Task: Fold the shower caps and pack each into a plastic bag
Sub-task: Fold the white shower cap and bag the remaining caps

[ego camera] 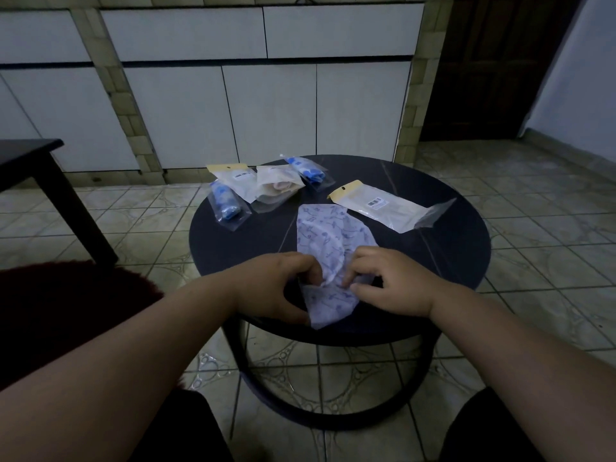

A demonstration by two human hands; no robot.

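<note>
A pale lilac shower cap (328,235) with a blue print lies folded on the round dark table (240,241), reaching from the table's middle to its near edge. My left hand (276,285) and my right hand (390,281) pinch the cap's gathered middle with curled fingers, one on each side. An empty plastic bag (386,206) with a cream header and a barcode label lies flat to the right behind the cap.
At the back left of the table lie several filled bags: two with blue rolled caps (226,203) (308,171), one with a beige cap (276,188), and a flat bag (235,176). A dark bench (50,181) stands left, white cabinets behind.
</note>
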